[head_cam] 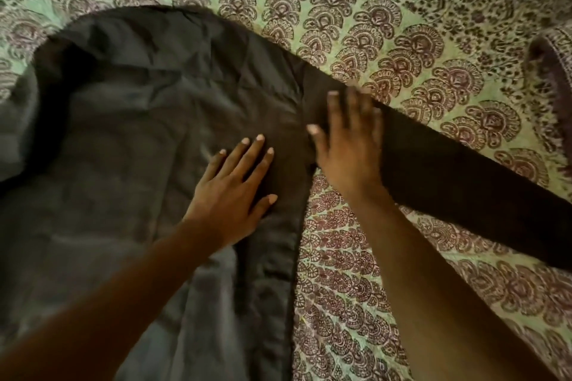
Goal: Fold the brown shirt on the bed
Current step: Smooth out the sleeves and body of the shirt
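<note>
The brown shirt lies spread out on the bed, filling the left half of the head view. Its long sleeve stretches to the right edge of the frame. My left hand rests flat on the shirt's body near the right side seam, fingers spread. My right hand lies flat with its fingers apart where the sleeve joins the body; it is slightly blurred. Neither hand grips the cloth. The shirt's lower part runs out of the frame at the bottom.
The bed is covered by a green sheet with a dark red paisley print. A fold or bolster of the same patterned cloth rises at the right edge. Sheet shows beyond the shirt at the top and right.
</note>
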Available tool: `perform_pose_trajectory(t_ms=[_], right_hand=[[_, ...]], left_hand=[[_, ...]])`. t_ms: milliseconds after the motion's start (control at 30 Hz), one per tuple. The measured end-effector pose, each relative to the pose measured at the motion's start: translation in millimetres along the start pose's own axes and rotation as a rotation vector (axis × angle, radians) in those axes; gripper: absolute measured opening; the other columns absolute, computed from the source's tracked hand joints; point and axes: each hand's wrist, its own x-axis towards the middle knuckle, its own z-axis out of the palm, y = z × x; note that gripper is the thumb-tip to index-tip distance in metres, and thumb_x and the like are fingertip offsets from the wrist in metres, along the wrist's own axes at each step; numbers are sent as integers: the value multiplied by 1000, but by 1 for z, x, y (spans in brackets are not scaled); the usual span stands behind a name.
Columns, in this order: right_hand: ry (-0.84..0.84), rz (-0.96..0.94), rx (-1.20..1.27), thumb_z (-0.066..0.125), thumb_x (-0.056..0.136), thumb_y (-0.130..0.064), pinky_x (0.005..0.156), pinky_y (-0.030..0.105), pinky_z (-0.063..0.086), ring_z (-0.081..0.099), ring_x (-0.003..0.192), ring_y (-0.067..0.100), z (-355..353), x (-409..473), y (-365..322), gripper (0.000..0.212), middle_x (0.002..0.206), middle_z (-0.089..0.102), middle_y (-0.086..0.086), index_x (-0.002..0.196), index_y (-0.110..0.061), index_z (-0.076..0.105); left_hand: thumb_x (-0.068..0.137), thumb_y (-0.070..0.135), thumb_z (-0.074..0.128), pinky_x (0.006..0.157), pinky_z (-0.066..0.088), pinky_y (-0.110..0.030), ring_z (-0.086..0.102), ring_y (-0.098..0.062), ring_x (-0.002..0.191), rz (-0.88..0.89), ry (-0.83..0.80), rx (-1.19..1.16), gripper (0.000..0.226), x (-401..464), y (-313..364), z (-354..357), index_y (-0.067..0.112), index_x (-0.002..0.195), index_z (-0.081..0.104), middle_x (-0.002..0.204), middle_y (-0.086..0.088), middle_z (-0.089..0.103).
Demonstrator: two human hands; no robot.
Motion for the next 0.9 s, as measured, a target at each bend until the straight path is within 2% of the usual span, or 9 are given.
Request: perform_pose_trajectory(t_ms=[100, 200, 300, 367, 433, 500, 567, 700, 900], right_hand=[[-141, -387, -45, 39, 104, -54, 126, 54, 12, 8, 160, 31, 7, -5, -41, 67, 172, 15, 11, 161, -19, 31], [-213, -488, -75, 37, 105, -55, 126, 54, 12, 10, 160, 28, 5, -24, -44, 66, 171, 19, 8, 161, -22, 31], [-237, -531, -75, 34, 104, -59, 125, 57, 14, 8, 160, 28, -7, -66, -32, 70, 172, 16, 9, 162, -20, 27], [-286, -632, -93, 29, 106, -59, 126, 56, 13, 3, 160, 28, -16, -105, -26, 71, 173, 7, 10, 164, -19, 18], [-319, -734, -97, 26, 109, -56, 126, 53, 16, 4, 160, 27, -24, -138, -23, 67, 173, 5, 11, 165, -19, 17], [-307, -807, -93, 28, 110, -53, 124, 52, 24, 12, 159, 29, -28, -152, -21, 63, 172, 14, 14, 162, -18, 27], [-242, -780, -40, 33, 110, -50, 121, 52, 30, 23, 157, 31, -30, -144, -24, 61, 168, 26, 16, 158, -12, 38], [-126, -508, 55, 39, 109, -48, 123, 50, 28, 19, 158, 34, -32, -87, -53, 66, 169, 22, 17, 160, -8, 30], [-299, -473, -16, 33, 100, -67, 123, 61, 21, 8, 159, 37, -3, -87, -92, 79, 172, 10, 14, 164, -21, 22]], left_hand=[[99, 68, 29, 126, 18, -53, 6, -28, 159, 74, -46, 5, 84, -44, 10, 9, 18, 164, 14, 172, -7, 2], [99, 64, 38, 124, 21, -54, 6, -29, 159, 212, -75, -23, 84, -100, 19, 16, 15, 163, 16, 172, -8, 4], [100, 54, 49, 122, 28, -52, 21, -30, 157, 397, -68, -82, 73, -148, 20, 21, 13, 158, 34, 170, -6, 21], [101, 43, 53, 116, 39, -50, 45, -30, 145, 458, 57, -153, 54, -159, 16, 18, 10, 144, 58, 160, -7, 43], [102, 34, 53, 107, 47, -49, 59, -32, 132, 341, 178, -208, 41, -153, 8, 13, 9, 131, 68, 151, -10, 54], [102, 39, 50, 109, 43, -49, 48, -32, 142, 146, 171, -157, 50, -137, -1, 8, 10, 142, 58, 160, -10, 42], [100, 55, 44, 119, 32, -51, 23, -29, 156, 49, 56, -48, 71, -123, -9, 9, 12, 156, 38, 170, -8, 21], [97, 69, 33, 125, 19, -54, 3, -29, 159, 187, -79, 39, 89, -144, -7, 21, 13, 163, 14, 172, -8, 3], [97, 61, 46, 125, 20, -51, 13, -28, 158, 384, -129, -55, 81, -220, 0, 26, 13, 160, 29, 171, -5, 15]])
